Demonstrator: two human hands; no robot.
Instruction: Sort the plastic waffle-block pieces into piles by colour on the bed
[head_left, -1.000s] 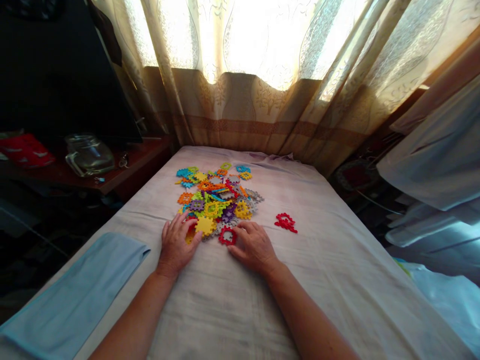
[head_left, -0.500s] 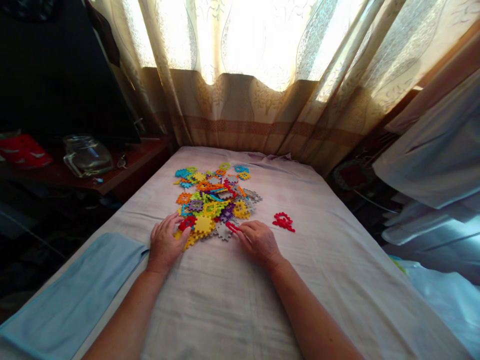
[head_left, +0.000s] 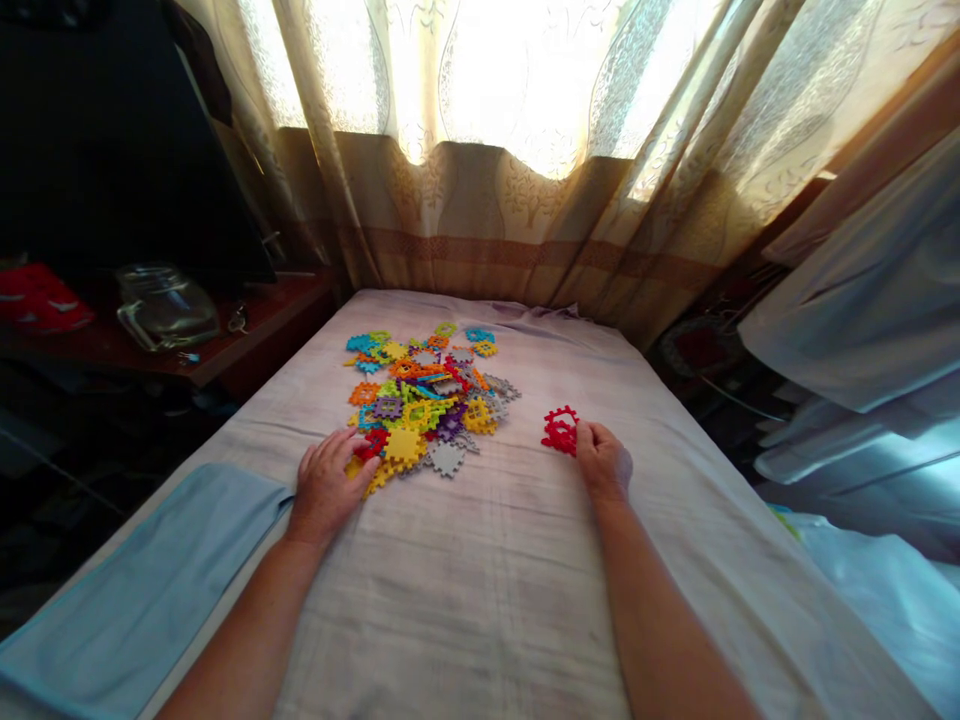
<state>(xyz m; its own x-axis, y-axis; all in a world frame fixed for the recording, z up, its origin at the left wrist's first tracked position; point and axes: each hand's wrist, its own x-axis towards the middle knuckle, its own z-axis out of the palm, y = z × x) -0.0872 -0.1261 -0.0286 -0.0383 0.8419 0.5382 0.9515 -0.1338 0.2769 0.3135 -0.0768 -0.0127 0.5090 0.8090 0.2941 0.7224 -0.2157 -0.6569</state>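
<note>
A heap of toothed plastic building pieces in yellow, orange, green, blue, purple, red and grey lies on the cloth. My left hand rests at the heap's near left edge, fingers apart, beside a yellow piece and a red one. To the right of the heap, my right hand has its fingers closed at the edge of the red toothed pieces. Its fingertips partly hide what they pinch. A grey toothed piece lies at the near side of the heap.
A pale sheet covers the bed-like surface. At the left lies a folded blue cloth. Beyond it, a glass jug stands on a dark red table. Curtains hang behind; draped cloths hang at the right.
My right hand has moved right from the near side of the heap, carrying a red piece to the separate red pieces. My left hand has stayed by the heap.
</note>
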